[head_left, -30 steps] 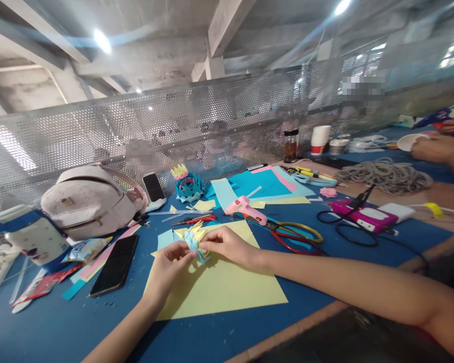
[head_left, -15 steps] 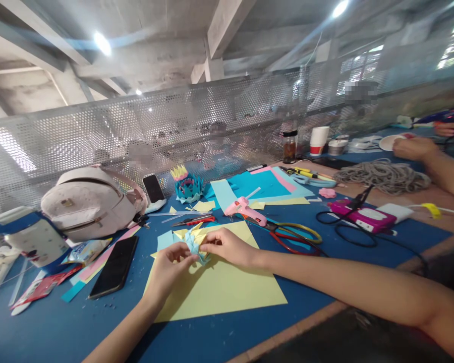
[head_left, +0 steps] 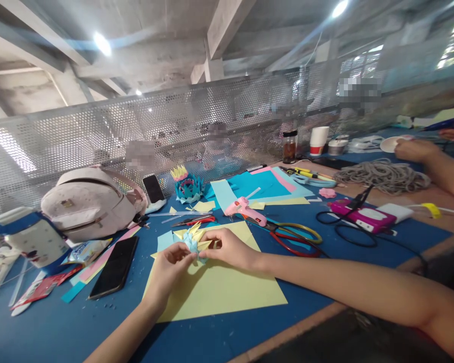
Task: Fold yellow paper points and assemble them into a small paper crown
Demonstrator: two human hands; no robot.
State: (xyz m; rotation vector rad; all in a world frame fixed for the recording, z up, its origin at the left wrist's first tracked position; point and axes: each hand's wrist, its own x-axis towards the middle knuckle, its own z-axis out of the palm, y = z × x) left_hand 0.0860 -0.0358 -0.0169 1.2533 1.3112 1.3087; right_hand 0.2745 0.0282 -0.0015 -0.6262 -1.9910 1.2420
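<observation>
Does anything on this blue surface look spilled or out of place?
Mildly. Dark specks, too small to identify, lie scattered on the blue surface by the flat black phone, perhaps dropped. Nearby, a crumpled red wrapper looks like litter beside the paper strips. The held folded paper piece shows no obvious damage.

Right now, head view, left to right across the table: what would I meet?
Mug → near phone → left hand → paper flower → right hand → scissors → purple box.
</observation>
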